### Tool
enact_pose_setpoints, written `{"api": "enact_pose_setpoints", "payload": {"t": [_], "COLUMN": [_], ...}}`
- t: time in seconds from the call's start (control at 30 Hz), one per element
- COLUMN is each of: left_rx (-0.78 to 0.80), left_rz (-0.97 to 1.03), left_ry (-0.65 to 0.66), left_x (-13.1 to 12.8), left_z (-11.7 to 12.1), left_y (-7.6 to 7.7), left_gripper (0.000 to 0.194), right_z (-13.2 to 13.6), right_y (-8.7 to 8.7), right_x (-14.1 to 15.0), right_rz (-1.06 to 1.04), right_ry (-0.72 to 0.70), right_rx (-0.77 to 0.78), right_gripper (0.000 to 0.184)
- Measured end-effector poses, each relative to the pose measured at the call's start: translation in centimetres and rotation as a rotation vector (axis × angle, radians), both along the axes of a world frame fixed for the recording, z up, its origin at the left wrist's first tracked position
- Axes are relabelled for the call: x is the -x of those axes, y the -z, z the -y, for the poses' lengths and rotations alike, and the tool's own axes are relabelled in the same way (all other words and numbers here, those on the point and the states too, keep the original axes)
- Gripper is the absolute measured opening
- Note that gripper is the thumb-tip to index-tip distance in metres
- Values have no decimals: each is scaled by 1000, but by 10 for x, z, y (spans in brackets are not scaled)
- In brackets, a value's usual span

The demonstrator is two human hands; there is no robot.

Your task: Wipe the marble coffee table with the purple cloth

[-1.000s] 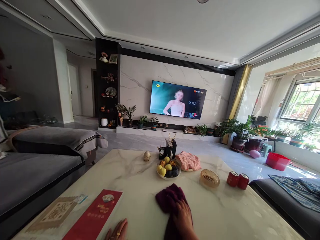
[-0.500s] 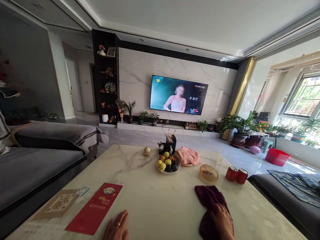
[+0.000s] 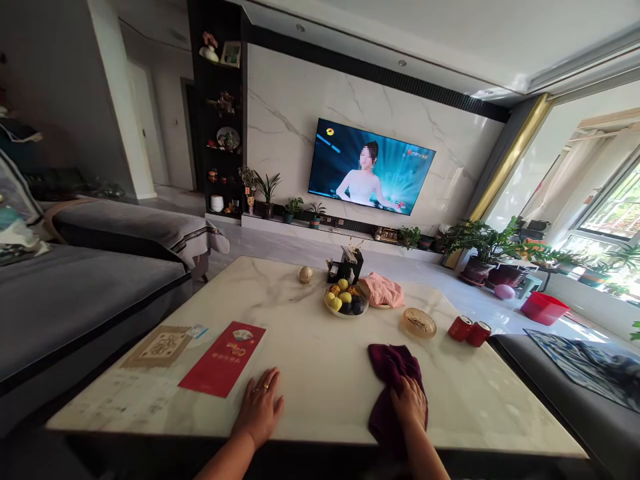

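My right hand (image 3: 410,402) presses flat on a dark maroon cloth (image 3: 393,373) lying on the white marble coffee table (image 3: 300,347), near its front edge. My left hand (image 3: 260,407) rests flat on the bare tabletop, fingers spread, a ring on one finger. It lies just right of a red envelope (image 3: 224,358). A beige patterned card (image 3: 159,347) sits further left.
A fruit bowl (image 3: 345,303), pink cloth (image 3: 383,291), amber glass dish (image 3: 419,323), two red cans (image 3: 469,330), a gold ball (image 3: 305,274) and a black holder (image 3: 346,265) stand on the table's far half. Grey sofas flank both sides. A TV (image 3: 370,168) hangs ahead.
My right hand slid the maroon cloth from the middle to the right, then back a little left. The camera tilted down and both forearms show more.
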State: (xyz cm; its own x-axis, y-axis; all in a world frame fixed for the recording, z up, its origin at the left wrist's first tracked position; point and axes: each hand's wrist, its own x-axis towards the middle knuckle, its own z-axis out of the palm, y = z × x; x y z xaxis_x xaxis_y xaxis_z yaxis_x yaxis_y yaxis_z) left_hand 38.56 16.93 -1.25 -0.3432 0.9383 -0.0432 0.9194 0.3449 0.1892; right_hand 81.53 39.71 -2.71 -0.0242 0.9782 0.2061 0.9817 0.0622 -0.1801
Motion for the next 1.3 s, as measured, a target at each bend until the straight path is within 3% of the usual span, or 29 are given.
{"api": "enact_pose_setpoints", "payload": {"t": [0.1, 0.3, 0.57, 0.7, 0.83, 0.93, 1.07, 1.17, 1.3], "left_rx": [-54, -144, -258, -291, -300, -292, -222, -165, -134], "left_rz": [45, 123, 280, 372, 404, 326, 205, 175, 163], "left_ry": [7, 16, 19, 21, 45, -85, -430, -575, -653], "left_x": [0, -3, 2, 22, 72, 126, 174, 179, 168], "left_z": [-1, 0, -3, -12, -7, 16, 56, 69, 64], "left_y": [7, 13, 24, 25, 12, -5, -24, -28, -28], "left_gripper": [74, 73, 73, 61, 50, 52, 70, 79, 86], "right_z": [18, 50, 91, 113, 137, 150, 153, 144, 126], "right_y": [-7, -15, 1, -2, -13, -19, -21, -18, -10], "right_x": [31, 92, 176, 213, 245, 262, 270, 270, 271], "right_rz": [13, -37, -107, -92, -67, -79, -122, -163, -214], "right_ry": [-22, -149, -416, -507, -582, -646, -729, -775, -795], "right_rx": [108, 163, 108, 137, 206, 246, 262, 269, 278], "right_gripper": [74, 72, 70, 76, 91, 92, 80, 75, 74]}}
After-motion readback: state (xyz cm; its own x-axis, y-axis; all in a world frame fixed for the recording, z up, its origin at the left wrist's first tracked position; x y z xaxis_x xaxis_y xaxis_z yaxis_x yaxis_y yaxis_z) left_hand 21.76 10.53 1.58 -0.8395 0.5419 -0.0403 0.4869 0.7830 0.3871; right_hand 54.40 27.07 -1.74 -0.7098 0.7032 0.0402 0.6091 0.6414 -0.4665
